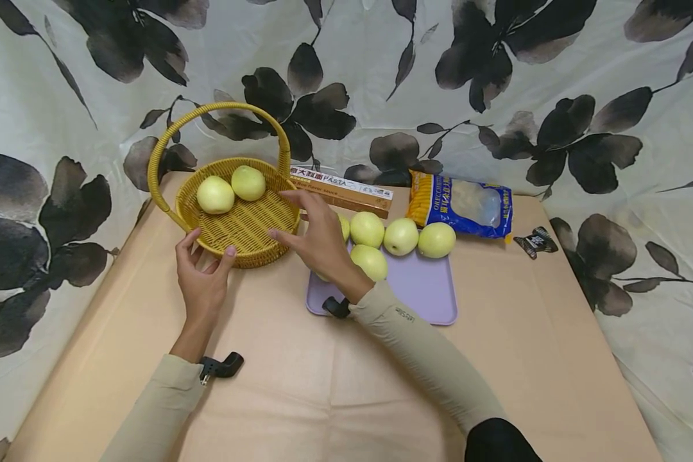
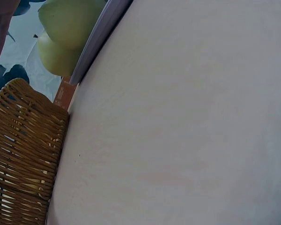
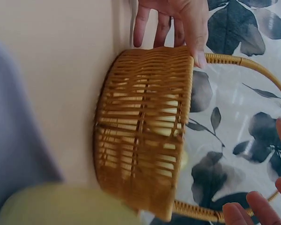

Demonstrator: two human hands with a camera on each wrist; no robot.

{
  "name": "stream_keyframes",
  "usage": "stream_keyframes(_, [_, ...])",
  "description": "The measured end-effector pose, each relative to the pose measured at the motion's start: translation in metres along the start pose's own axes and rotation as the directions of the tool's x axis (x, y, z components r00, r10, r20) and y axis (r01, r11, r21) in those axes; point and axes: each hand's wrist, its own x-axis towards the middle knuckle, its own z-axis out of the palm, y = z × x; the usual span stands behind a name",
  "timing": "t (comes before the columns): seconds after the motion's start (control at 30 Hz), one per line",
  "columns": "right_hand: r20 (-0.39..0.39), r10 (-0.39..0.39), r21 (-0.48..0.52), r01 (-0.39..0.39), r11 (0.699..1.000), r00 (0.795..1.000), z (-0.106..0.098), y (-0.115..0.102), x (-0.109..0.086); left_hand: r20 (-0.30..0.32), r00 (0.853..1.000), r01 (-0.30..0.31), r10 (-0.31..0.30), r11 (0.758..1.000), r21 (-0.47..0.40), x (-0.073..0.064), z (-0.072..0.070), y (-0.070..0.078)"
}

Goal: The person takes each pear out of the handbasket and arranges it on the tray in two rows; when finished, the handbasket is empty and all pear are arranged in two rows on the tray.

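A yellow wicker basket (image 1: 248, 240) with a tall hoop handle stands at the table's left. Inside lie two round, pale yellow-green fruits (image 1: 215, 195), side by side toward the back left. My left hand (image 1: 203, 282) holds the basket at its front left, thumb at the rim and fingers against the outer wall, as the right wrist view shows. Over the basket's right edge hovers my right hand (image 1: 317, 234), thumb and forefinger spread, nothing between them. Several more such fruits (image 1: 401, 237) sit on a lilac tray (image 1: 421, 301), partly covered by the right hand and forearm.
Behind the tray lies a brown and white pasta box (image 1: 343, 192). To its right is a blue and yellow pasta bag (image 1: 462, 202), then a small black wrapped piece (image 1: 536, 242). A floral cloth (image 1: 381, 77) hangs behind the table.
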Motion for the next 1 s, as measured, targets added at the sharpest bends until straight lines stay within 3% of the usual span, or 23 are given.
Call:
stream_keyframes(0.37, [0.042,0.020,-0.073,-0.016,0.997,0.999,0.044,0.000,0.050,-0.005,1.000,0.001,-0.001,1.000,0.013,0.000,0.000,0.002])
stream_keyframes(0.67, [0.125,0.054,-0.084,-0.043,0.996,0.991,0.052,-0.004,0.088,-0.005,1.000,-0.004,0.005,1.000,0.015,0.001,-0.001,0.002])
stream_keyframes(1.0, [0.234,0.149,-0.179,-0.108,0.978,0.961,0.060,0.007,0.124,-0.005,1.000,0.003,-0.003,1.000,0.023,-0.001,-0.001,0.003])
